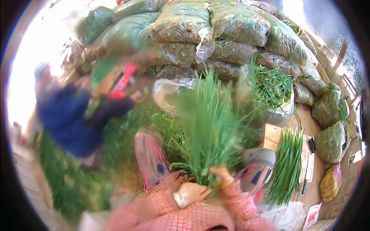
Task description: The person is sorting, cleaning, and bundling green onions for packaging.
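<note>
A tall bunch of long green chives (210, 127) stands upright in front of me, its base low between my knees. My left hand (190, 192), with something white over part of it, is closed round the lower end of the bunch. On the right side of the same stalks, my right hand (222, 177) presses close with bent fingers; a ring-like band shows on it. Blur hides the exact hold of the right fingers. A neat pile of chives (287, 165) lies to my right on a board (272, 136).
A knife (308, 171) and a black object (312, 145) lie right of the pile. Stuffed plastic bags (181, 23) are stacked at the back. An open bag of loose greens (271, 88) stands back right. Another person (73, 115) works at left beside heaped greens (77, 177).
</note>
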A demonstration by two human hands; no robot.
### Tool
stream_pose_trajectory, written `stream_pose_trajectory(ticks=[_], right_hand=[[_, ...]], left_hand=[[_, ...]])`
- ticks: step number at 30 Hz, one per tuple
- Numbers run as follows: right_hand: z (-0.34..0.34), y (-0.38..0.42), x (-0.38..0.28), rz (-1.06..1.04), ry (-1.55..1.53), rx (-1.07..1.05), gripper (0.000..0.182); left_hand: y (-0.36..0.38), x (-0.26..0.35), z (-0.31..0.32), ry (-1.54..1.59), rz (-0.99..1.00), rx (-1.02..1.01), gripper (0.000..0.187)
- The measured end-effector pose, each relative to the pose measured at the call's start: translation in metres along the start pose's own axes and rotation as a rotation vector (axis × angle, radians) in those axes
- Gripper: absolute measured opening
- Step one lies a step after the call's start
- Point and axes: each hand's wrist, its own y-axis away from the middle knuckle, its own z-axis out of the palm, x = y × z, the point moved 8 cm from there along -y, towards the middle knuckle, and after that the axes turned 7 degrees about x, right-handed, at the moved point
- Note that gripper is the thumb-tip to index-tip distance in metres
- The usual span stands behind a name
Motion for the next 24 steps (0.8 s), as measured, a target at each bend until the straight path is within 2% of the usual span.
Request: stream_pose_trajectory(ticks=[1, 2, 3, 4, 5, 6, 7, 8, 10, 12, 14, 15, 16, 18, 19, 22, 24], right_hand=[[0.008, 0.005, -0.005, 0.07, 0.048, 0.058, 0.052], [0.013, 0.01, -0.01, 0.14, 0.098, 0.116, 0.054], [0.012, 0.008, -0.009, 0.157, 0.17, 0.094, 0.057], [0.011, 0.006, -0.009, 0.173, 0.242, 0.071, 0.059], [-0.001, -0.004, 0.001, 0.135, 0.335, -0.031, 0.06], [-0.008, -0.014, 0.01, 0.095, 0.426, -0.133, 0.061], [-0.022, -0.027, 0.02, 0.105, 0.256, -0.11, 0.053], [-0.031, -0.039, 0.027, 0.113, 0.086, -0.09, 0.051], [-0.022, -0.058, 0.013, 0.109, 0.169, -0.095, 0.053], [-0.008, -0.069, 0.0, 0.081, 0.199, -0.131, 0.051], [0.006, -0.077, -0.009, 0.054, 0.23, -0.17, 0.049], [0.011, -0.08, -0.009, 0.07, 0.266, -0.198, 0.053], [0.008, -0.08, -0.006, 0.053, 0.346, -0.205, 0.056], [0.0, -0.08, 0.003, 0.02, 0.511, -0.222, 0.062], [0.011, -0.068, -0.005, 0.093, 0.51, -0.232, 0.07], [0.004, -0.053, 0.006, 0.115, 0.623, -0.344, 0.072], [-0.004, -0.039, 0.021, 0.291, 0.577, -0.352, 0.073]], left_hand=[[0.01, 0.004, -0.022, 0.392, -0.008, 0.021, 0.04], [0.017, -0.007, -0.013, 0.29, 0.072, -0.179, 0.042], [0.027, -0.011, -0.037, 0.461, -0.055, -0.422, 0.044], [0.038, -0.029, -0.058, 0.659, -0.11, -0.412, 0.049], [0.047, -0.063, -0.075, 0.801, -0.202, -0.285, 0.054], [0.054, -0.091, -0.096, 0.873, -0.209, -0.143, 0.067], [0.06, -0.114, -0.107, 1.043, -0.225, -0.012, 0.08], [0.053, -0.109, -0.119, 1.119, -0.115, 0.115, 0.081], [0.03, -0.09, -0.135, 1.26, 0.11, 0.375, 0.085], [-0.005, -0.096, -0.119, 1.271, 0.084, 0.406, 0.083], [-0.033, -0.092, -0.114, 1.474, -0.027, 0.418, 0.079], [-0.045, -0.088, -0.112, 1.678, -0.126, 0.414, 0.077], [-0.056, -0.084, -0.113, 1.791, -0.122, 0.401, 0.066], [-0.071, -0.105, -0.102, 1.883, -0.235, 0.426, 0.059], [-0.076, -0.109, -0.104, 1.99, -0.176, 0.441, 0.058], [-0.083, -0.113, -0.118, 2.168, 0.044, 0.413, 0.059], [-0.086, -0.104, -0.135, 2.106, 0.224, 0.309, 0.065]])
